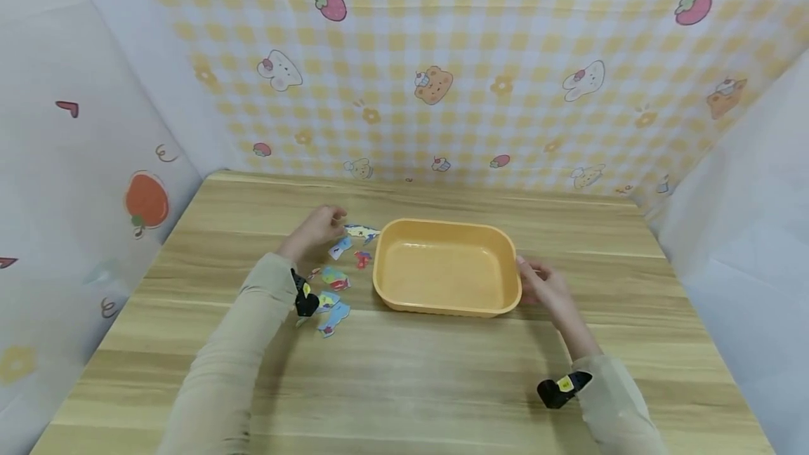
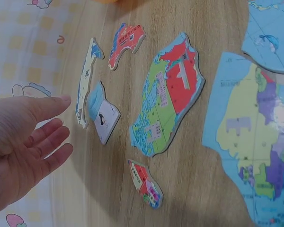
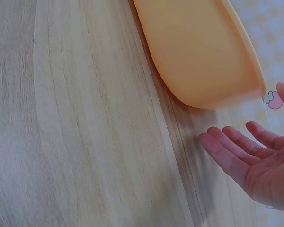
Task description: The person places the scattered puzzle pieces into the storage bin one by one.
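My left hand [image 1: 316, 227] hovers beside several flat map puzzle pieces, holding nothing, its fingers loosely bent in the left wrist view. Nearest to it are a long white-and-blue piece [image 2: 86, 80] and a blue-and-white piece with a penguin [image 2: 105, 116]. Farther off lie a red piece [image 2: 125, 43], a green-and-red piece [image 2: 173, 94], a small multicoloured piece [image 2: 146, 184] and a larger yellow-and-purple piece [image 2: 241, 123]. At the right end of an empty orange plastic bin [image 1: 445, 279] is my right hand [image 1: 546, 288], fingers extended; in the right wrist view they appear apart from its wall.
The wood-grain tabletop [image 1: 417, 385] ends at a yellow checked curtain [image 1: 392, 83] behind. White patterned cloth [image 1: 76, 181] hangs on the left, and pale cloth [image 1: 746, 230] hangs on the right. Another blue piece [image 1: 335, 318] lies toward the near side of the group.
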